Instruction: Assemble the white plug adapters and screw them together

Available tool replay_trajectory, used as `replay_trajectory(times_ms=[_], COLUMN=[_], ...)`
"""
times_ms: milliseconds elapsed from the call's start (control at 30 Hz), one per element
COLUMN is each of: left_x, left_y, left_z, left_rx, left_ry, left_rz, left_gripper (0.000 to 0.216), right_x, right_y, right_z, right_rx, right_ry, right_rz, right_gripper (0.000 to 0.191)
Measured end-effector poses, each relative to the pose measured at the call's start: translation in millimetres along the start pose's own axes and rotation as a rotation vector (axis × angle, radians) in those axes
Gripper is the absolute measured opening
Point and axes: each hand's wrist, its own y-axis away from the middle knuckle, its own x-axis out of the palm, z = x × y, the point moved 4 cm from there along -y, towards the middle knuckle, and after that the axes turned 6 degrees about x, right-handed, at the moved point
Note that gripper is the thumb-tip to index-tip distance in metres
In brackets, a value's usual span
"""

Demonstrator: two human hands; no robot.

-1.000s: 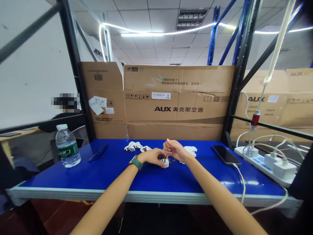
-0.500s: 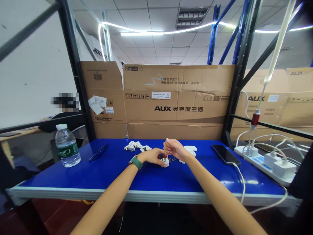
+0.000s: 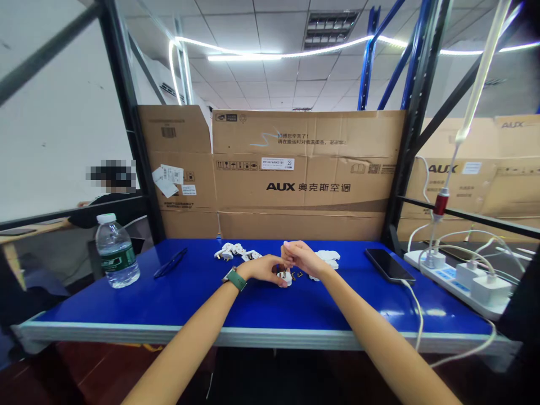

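Note:
On the blue tabletop my left hand [image 3: 266, 270], with a watch on a green strap at the wrist, curls its thumb and fingers round a small white plug piece [image 3: 286, 279]. My right hand [image 3: 300, 256] is closed just above that piece. Something thin and dark shows below its fingers, but most of it is hidden. Small brass-coloured parts [image 3: 298, 275] lie right of the held piece. Several white plug pieces with metal pins [image 3: 232, 251] are heaped beyond my left hand. White casing pieces [image 3: 328, 256] lie behind my right wrist.
A water bottle [image 3: 117, 253] and dark-framed glasses [image 3: 170, 262] are at the left. To the right lie a phone [image 3: 388, 265] on a white cable and a power strip [image 3: 453, 284] with chargers. Cardboard [image 3: 299, 197] stands along the back. A person [image 3: 113, 183] sits beyond the left side.
My right hand has shifted and turned very slightly above the white piece. My left hand stays in place round it.

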Motion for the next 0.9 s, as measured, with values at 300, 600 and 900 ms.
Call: replay_trajectory(times_ms=[300,600,900], left_x=[0.7,0.3,1.3], left_y=[-0.1,-1.4,-1.9], left_z=[1.8,-1.9,-6.4], left_rx=[-0.013,-0.008,-0.015], left_ry=[0.012,0.041,0.082], left_rz=[0.007,-0.007,0.007], left_gripper=[0.048,0.043,0.047], right_x=[-3.4,-4.1,-8.7], right_y=[-2.8,-3.9,-6.0], right_z=[-6.0,-5.2,-9.5], right_rx=[0.031,-0.036,-0.034], right_ry=[0.025,-0.086,0.002], right_rz=[-0.024,-0.060,-0.060], right_gripper=[0.051,0.034,0.038])
